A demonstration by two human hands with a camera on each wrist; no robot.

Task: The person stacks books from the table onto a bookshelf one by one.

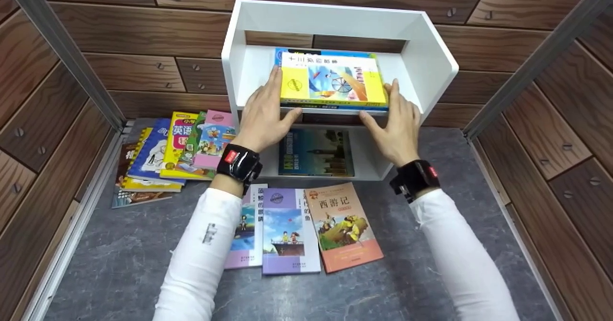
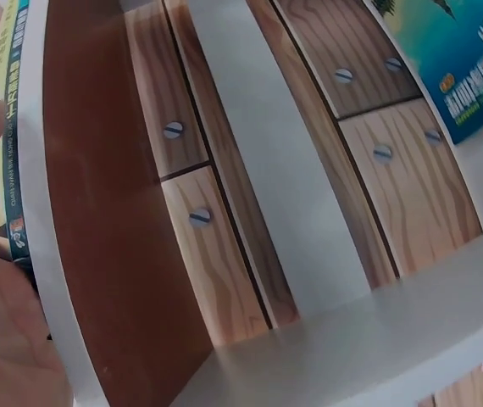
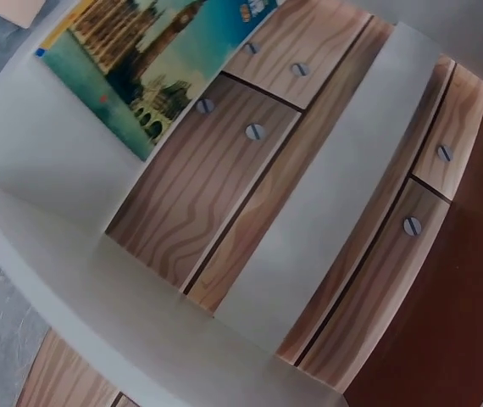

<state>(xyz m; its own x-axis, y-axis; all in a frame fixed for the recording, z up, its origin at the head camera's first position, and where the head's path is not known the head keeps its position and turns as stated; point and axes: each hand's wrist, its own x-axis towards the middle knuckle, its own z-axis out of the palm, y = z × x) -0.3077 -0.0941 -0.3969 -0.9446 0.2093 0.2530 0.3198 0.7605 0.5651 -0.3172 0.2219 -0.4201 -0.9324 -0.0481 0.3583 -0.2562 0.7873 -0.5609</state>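
**Paperback stack flat on upper shelf, one hand at each end**

Book stack (image 1: 335, 84) sits between left hand (image 1: 266, 115) and right hand (image 1: 396, 127), spines toward the wrists. Both hands spread, fingers fairly straight along the short ends, thumbs by the spine edge. Not pinching; how hard they press, can't tell.

Handling, my read: light singly, moderate as a stack. Covers bend and look glossy, so layers may slip over each other. Best hold: both short ends square, thumbs on spines, even squeeze. A blue book pokes out past the fingertips, so the stack isn't flush.

Container: white two-tier bookshelf (image 1: 443, 64), side walls outboard of each hand. Below the hands, the lower tier holds a clock-tower-cover book (image 1: 313, 153), lying flat.

Floor: orange 西游记 paperback (image 1: 345, 227) and purple ship-cover paperback (image 1: 291, 230) nearer the person than the grip; fanned book pile (image 1: 158, 153) out past the left wrist.
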